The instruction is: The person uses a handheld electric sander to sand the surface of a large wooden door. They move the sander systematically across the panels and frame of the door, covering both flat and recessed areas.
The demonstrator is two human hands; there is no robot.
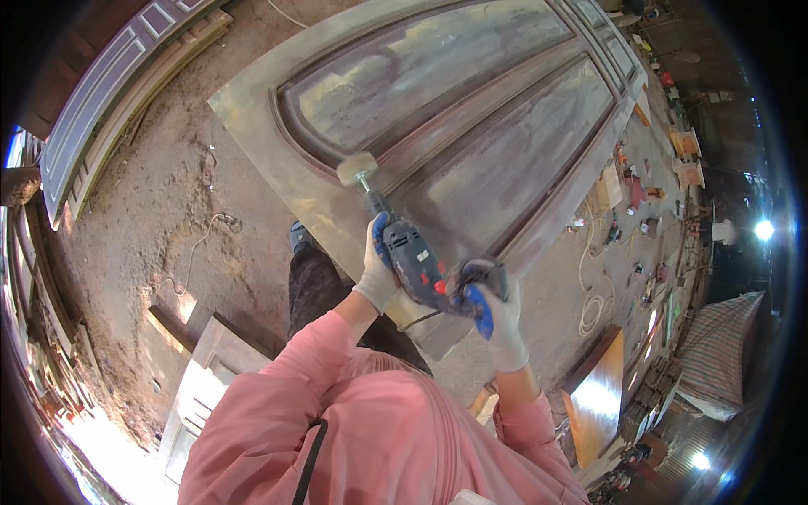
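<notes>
A dark power drill [412, 259] with red buttons lies across both my hands, pointing away and to the left. On its shaft is a round, pale buffing wheel [357, 167], over the moulding of a large panelled wooden door [513, 126]; whether it touches cannot be made out. My left hand [376, 259], in a white and blue work glove, is closed around the front of the drill body. At the rear handle, my right hand [498, 316], gloved the same way, is wrapped around the grip. The door's surface is brownish grey with paler patches.
Another panelled door [97, 109] lies at the far left by wooden strips. A pale panel [206, 370] is near my left side, a glossy board [596, 396] at my right. Coiled cord [596, 313] and scattered tools lie on the dirt floor [160, 227].
</notes>
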